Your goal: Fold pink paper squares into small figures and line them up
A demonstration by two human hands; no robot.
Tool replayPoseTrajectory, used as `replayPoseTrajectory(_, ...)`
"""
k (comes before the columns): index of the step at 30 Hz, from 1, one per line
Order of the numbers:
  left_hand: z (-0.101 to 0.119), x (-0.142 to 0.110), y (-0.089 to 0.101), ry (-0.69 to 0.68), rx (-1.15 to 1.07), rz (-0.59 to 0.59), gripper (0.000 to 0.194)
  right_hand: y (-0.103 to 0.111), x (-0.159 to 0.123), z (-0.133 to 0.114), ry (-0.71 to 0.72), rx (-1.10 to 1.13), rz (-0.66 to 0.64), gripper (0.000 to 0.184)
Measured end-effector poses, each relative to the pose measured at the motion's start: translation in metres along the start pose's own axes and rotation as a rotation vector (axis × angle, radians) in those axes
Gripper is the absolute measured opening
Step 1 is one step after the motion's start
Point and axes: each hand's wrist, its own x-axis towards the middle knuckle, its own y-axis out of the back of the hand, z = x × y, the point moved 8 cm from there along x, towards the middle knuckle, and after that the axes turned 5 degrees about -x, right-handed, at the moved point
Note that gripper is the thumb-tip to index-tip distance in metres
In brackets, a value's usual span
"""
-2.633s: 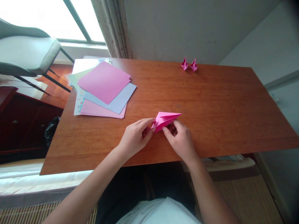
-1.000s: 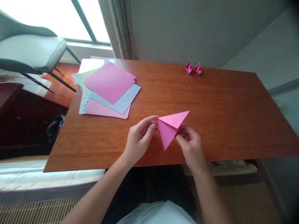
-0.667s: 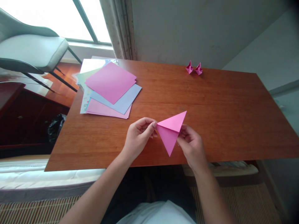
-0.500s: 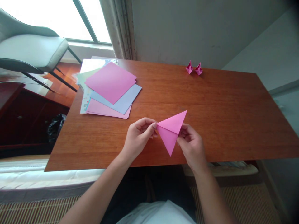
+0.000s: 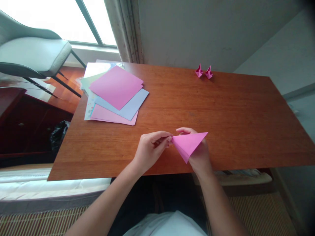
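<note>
My left hand (image 5: 154,146) is closed, pinching the left corner of a folded pink origami paper (image 5: 189,142) between thumb and fingertips. The paper is a triangle, held tilted above the table near its front edge. One point reaches up to the right and another hangs downward. My right hand (image 5: 200,157) is behind the paper, its fingers loosely stretched out past the upper edge. The paper hides its thumb and most of its palm, so I cannot tell how firmly it touches the sheet.
A stack of pink paper sheets (image 5: 116,87) and a blue sheet (image 5: 133,106) lies on the left of the wooden table (image 5: 236,121). Two small pink folded figures (image 5: 199,71) stand near the back edge. A grey chair (image 5: 36,54) stands beyond the left side.
The paper has turned and tilted, its right point swinging lower and outward. My right hand has let go of its right edge and moved behind it. My left hand shifted slightly right, still pinching.
</note>
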Motion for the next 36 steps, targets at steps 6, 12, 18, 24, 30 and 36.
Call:
replayPoseTrajectory(6, 0.009, -0.001, 0.0, -0.111, 0.182, 0.033, 0.011, -0.002, -0.002, 0.005, -0.056, 0.048, 0.012, 0.049)
replayPoseTrajectory(12, 0.012, -0.003, -0.003, -0.135, 0.214, -0.013, 0.015, 0.001, -0.001, 0.005, -0.024, -0.011, 0.068, 0.053)
replayPoseTrajectory(18, 0.012, -0.005, -0.012, -0.148, 0.267, -0.141, 0.047, 0.007, -0.004, -0.011, 0.088, -0.235, 0.166, 0.049)
replayPoseTrajectory(24, 0.007, -0.006, -0.018, -0.101, 0.292, -0.232, 0.086, 0.008, -0.006, -0.032, 0.199, -0.407, 0.271, 0.036)
replayPoseTrajectory(30, 0.006, -0.006, -0.02, -0.087, 0.313, -0.241, 0.076, 0.005, -0.007, -0.037, 0.265, -0.468, 0.28, 0.034)
replayPoseTrajectory(36, 0.003, -0.007, -0.02, -0.071, 0.316, -0.251, 0.083, 0.006, -0.008, -0.038, 0.259, -0.462, 0.274, 0.035)
